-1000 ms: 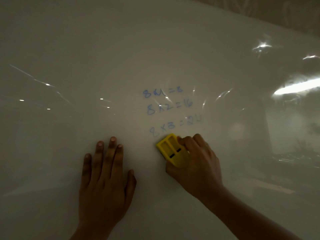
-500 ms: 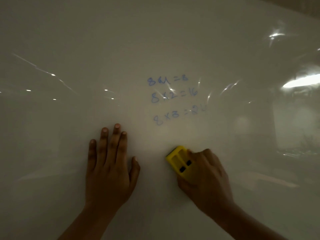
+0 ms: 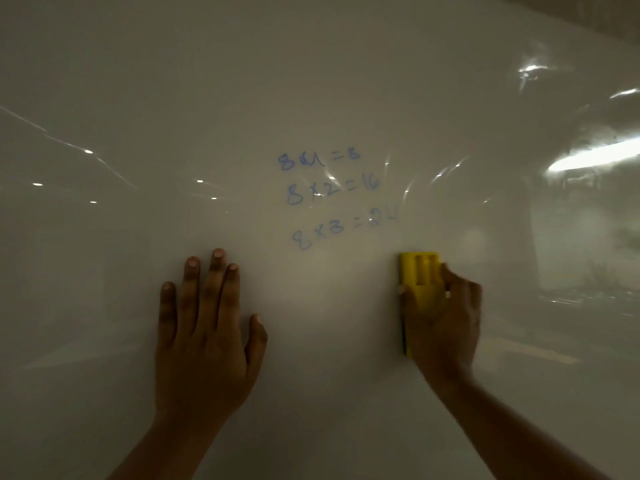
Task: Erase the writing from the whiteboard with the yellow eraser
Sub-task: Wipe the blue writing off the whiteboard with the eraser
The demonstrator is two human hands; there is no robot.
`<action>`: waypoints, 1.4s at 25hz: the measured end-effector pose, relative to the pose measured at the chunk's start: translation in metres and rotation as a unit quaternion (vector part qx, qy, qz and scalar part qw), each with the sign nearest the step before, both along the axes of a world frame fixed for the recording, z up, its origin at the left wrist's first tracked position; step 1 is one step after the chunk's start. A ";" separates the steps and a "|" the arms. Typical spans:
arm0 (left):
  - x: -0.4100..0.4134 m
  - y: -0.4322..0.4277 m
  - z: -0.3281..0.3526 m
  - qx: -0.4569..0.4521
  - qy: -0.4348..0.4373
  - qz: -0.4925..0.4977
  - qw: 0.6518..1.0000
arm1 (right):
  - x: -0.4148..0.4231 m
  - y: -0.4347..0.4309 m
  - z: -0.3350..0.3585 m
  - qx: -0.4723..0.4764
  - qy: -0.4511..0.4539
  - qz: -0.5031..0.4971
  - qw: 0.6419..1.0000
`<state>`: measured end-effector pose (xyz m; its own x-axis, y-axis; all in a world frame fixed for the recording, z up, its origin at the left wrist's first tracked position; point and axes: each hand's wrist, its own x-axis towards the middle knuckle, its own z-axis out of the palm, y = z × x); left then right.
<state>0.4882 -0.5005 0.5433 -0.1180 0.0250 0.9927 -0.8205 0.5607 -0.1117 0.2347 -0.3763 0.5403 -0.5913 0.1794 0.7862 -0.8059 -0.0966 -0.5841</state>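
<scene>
A glossy whiteboard [image 3: 311, 81] fills almost the whole view. Three lines of faint blue writing [image 3: 334, 199] sit near its middle, partly smudged. My right hand [image 3: 441, 323] grips the yellow eraser [image 3: 419, 275] and presses it flat on the board, below and to the right of the bottom line of writing. The eraser stands upright, its lower part hidden under my fingers. My left hand [image 3: 204, 327] lies flat on the board with fingers spread, below and to the left of the writing, holding nothing.
Bright reflections of a ceiling light [image 3: 588, 157] and smaller glints cross the board's right side. A strip of darker wall [image 3: 616, 15] shows past the board's top right edge.
My right hand slid the eraser down from just under the bottom line, then out to the right, turning it from tilted to upright. My left hand stays flat on the board.
</scene>
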 end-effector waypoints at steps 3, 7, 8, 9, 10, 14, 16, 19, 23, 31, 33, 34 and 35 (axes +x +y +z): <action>0.001 0.000 0.000 -0.005 -0.007 0.004 1.000 | 0.064 -0.015 -0.033 0.093 0.279 0.071 0.953; 0.003 -0.002 0.001 -0.004 -0.013 -0.001 1.000 | 0.058 -0.008 -0.048 0.193 0.410 0.063 0.889; 0.004 -0.002 0.000 -0.004 -0.012 -0.001 1.000 | 0.044 -0.005 -0.040 0.176 0.342 0.032 0.923; 0.003 -0.002 0.000 -0.006 -0.010 -0.002 1.000 | 0.027 -0.001 -0.027 0.145 0.254 -0.005 0.956; 0.002 -0.003 0.000 -0.008 -0.007 -0.002 1.000 | 0.007 0.003 -0.008 0.111 0.167 -0.031 0.979; -0.003 -0.005 -0.001 -0.015 -0.002 0.003 1.000 | -0.025 0.015 0.071 0.028 0.058 -0.042 0.997; -0.004 -0.007 -0.001 -0.022 0.000 0.010 1.000 | 0.004 0.004 0.083 0.039 0.108 -0.032 0.993; -0.004 -0.007 -0.002 -0.032 0.000 0.013 0.999 | 0.071 -0.017 0.052 0.155 0.294 -0.027 0.943; -0.002 -0.007 -0.001 -0.030 0.001 0.009 1.000 | 0.071 -0.013 0.049 0.129 0.280 -0.046 0.950; -0.003 -0.011 -0.002 -0.056 0.008 0.000 0.998 | 0.094 -0.023 0.061 0.147 0.367 -0.033 0.918; -0.003 -0.011 -0.003 -0.054 0.007 -0.002 0.999 | 0.075 -0.016 0.064 0.139 0.339 -0.048 0.929; -0.003 -0.010 -0.002 -0.054 0.008 -0.001 0.999 | 0.067 -0.015 0.070 0.113 0.284 -0.036 0.951; -0.004 -0.010 -0.002 -0.054 0.009 0.002 0.998 | 0.064 -0.015 0.077 0.079 0.233 -0.012 0.969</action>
